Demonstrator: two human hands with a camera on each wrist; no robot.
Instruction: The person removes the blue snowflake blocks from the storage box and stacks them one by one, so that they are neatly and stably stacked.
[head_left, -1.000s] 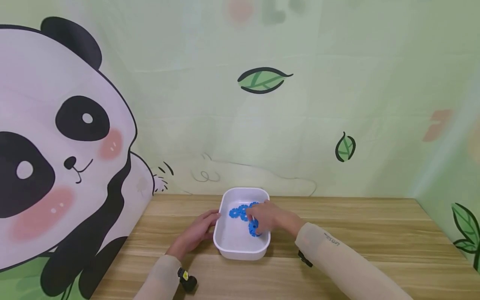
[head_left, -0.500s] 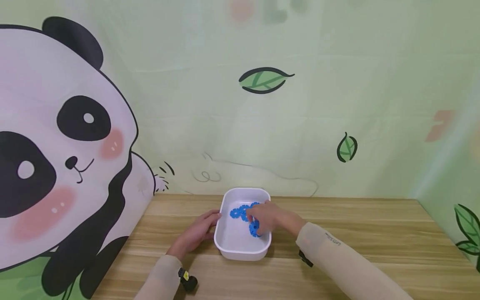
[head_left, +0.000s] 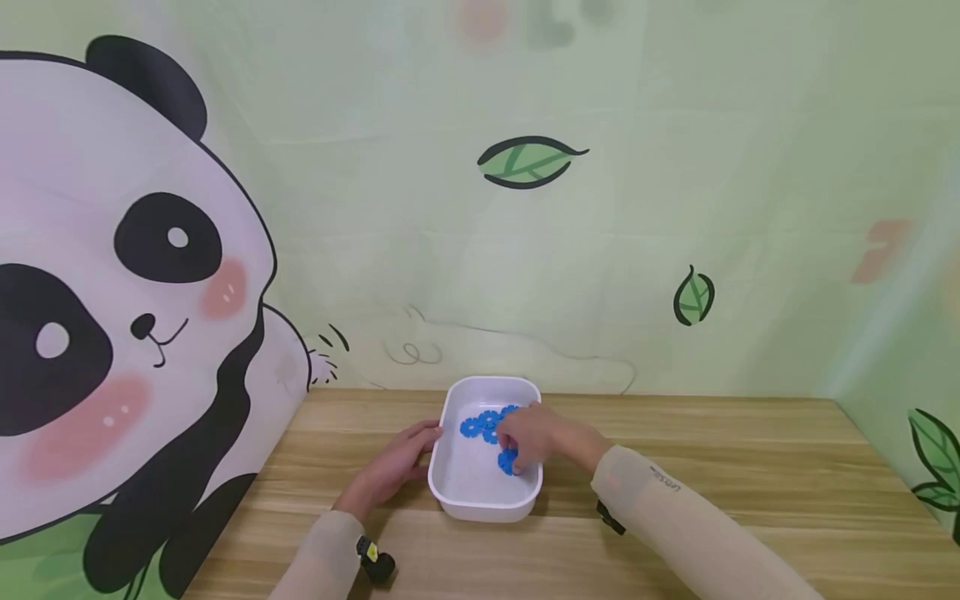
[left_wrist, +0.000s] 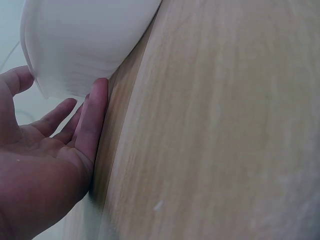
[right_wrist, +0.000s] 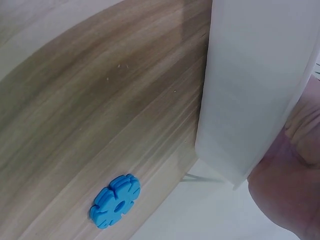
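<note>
The white tub is touched at its left wall by the left hand, its fingers loosely extended. Inside the tub's right rim, the right hand is held at a blue disc with curled fingers; whether it is pinched cannot be told. More blue pieces are clustered in the tub's far half. Outside the tub, a flower-shaped piece is seen on the table.
</note>
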